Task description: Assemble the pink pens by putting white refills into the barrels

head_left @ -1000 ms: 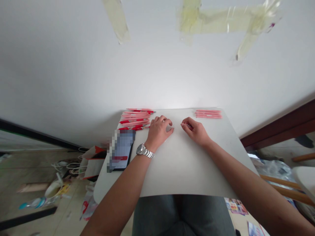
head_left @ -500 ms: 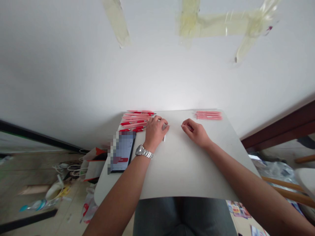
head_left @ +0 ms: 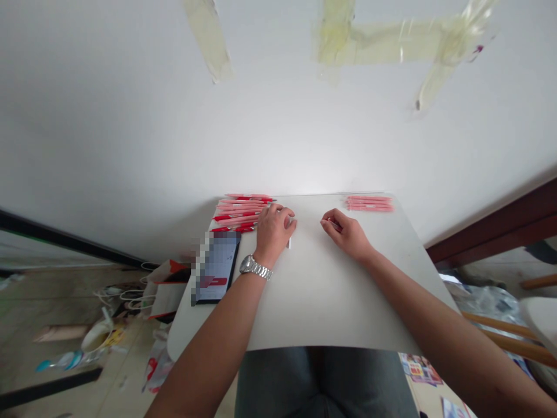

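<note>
"Since I'm watching remotely, what's my left hand doing?"

"It curls narrowly over a slim white piece; I can't tell whether it grips it."

"And my right hand?"

"Folded round a slim part, likely for a steady hold. Pens lie just left of my left hand, probably for easy reach; pink sticks lie beyond my right, seemingly set apart."

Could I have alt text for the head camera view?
A right hand grips a mostly hidden item over a white table; the left hand curls by a thin white piece. Red and pink pens lie left, a pink row right.
</note>
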Demonstrator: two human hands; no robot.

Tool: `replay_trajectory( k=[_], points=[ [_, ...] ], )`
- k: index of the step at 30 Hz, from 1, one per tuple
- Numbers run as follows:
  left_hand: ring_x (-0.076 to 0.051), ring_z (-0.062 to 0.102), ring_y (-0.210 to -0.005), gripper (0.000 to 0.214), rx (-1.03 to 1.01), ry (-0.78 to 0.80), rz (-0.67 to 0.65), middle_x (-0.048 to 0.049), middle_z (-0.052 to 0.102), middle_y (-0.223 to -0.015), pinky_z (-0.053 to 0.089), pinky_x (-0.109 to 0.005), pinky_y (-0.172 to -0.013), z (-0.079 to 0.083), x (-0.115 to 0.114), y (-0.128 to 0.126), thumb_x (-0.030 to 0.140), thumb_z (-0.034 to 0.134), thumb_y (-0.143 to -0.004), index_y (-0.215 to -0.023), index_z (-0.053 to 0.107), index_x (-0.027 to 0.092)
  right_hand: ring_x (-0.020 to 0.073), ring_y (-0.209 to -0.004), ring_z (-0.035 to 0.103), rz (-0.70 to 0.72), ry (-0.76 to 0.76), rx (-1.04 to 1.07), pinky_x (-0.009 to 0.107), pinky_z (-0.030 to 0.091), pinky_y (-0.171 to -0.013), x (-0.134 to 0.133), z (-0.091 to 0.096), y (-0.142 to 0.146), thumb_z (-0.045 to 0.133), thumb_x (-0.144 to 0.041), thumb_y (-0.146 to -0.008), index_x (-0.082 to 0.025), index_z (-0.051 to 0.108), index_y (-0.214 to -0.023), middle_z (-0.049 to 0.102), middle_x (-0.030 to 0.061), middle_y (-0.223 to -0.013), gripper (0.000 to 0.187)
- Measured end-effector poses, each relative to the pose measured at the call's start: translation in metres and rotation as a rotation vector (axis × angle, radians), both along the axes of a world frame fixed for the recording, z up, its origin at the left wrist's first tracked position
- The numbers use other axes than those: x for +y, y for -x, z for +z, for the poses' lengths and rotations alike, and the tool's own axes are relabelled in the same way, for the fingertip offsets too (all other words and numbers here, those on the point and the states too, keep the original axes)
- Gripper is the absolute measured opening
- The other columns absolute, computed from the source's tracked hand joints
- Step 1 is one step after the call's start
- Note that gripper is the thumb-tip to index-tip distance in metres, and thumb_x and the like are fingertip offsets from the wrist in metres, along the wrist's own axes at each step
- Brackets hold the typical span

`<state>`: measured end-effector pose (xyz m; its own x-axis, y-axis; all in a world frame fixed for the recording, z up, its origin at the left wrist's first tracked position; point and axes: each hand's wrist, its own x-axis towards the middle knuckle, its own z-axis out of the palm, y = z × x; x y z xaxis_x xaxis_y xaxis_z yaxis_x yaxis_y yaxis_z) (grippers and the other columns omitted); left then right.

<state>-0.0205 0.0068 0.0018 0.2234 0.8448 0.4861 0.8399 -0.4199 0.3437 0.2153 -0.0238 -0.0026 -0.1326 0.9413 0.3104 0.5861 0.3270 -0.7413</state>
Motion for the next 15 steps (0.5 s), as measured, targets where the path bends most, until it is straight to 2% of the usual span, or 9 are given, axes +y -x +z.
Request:
replay_trajectory(
  k=[8,15],
  points=[
    [-0.027,0.059,-0.103,0.008,-0.045,-0.007,-0.026,-0.0063,0.065,-0.102,0.048,-0.045,-0.096,-0.0006,0.0002,-0.0009,0.024,0.073,-0.091,-0.099,0.072,0.026,0.0141,-0.060,0.046,0.006,-0.006,0.001,0.027,0.038,-0.062,0.0006,-0.0001,0.0001,0.054,-0.050,-0.100,-0.024,0.061,-0.100,0.053,-0.0034,-0.068,0.026],
    [-0.026,0.060,-0.102,0.008,-0.096,0.010,-0.058,-0.0059,0.066,-0.104,0.048,-0.043,-0.099,0.0015,-0.0014,-0.0041,0.027,0.069,-0.095,-0.102,0.072,0.025,0.0145,-0.063,0.049,0.023,0.027,0.045,0.027,0.039,-0.064,-0.0012,0.0023,0.0006,0.056,-0.049,-0.099,-0.025,0.057,-0.112,0.056,-0.0039,-0.072,0.027]
  ],
)
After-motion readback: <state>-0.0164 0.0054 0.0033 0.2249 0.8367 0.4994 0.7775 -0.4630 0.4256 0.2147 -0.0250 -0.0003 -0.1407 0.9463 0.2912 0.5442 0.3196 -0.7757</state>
